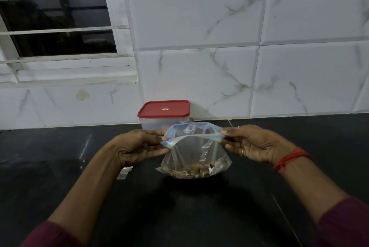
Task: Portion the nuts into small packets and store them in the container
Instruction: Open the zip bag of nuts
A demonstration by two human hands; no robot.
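A clear zip-lock bag (194, 155) sits in mid-frame over the black table (199, 216), with a layer of brown nuts (187, 171) settled in its bottom. Whether the base touches the table or hangs just above it cannot be told. The left hand (137, 147) comes in from 8 o'clock, its fingers (159, 139) pinching the blue zip strip at the bag's left corner. The right hand (253, 145) comes in from 4 o'clock, and its fingers (229, 132) are clamped on the strip's right corner (the mouth gapes between the two strips). A red thread (289, 159) circles the right wrist.

At 12 o'clock from the bag, against the marble-look tiled wall (199, 67), stands a translucent container (151, 125) with its red lid (163, 109) on. The small white label on the lid is too small to read. At 9 o'clock from the nuts, partly hidden by the left wrist, small clear packets (124, 172) lie flat on the table.
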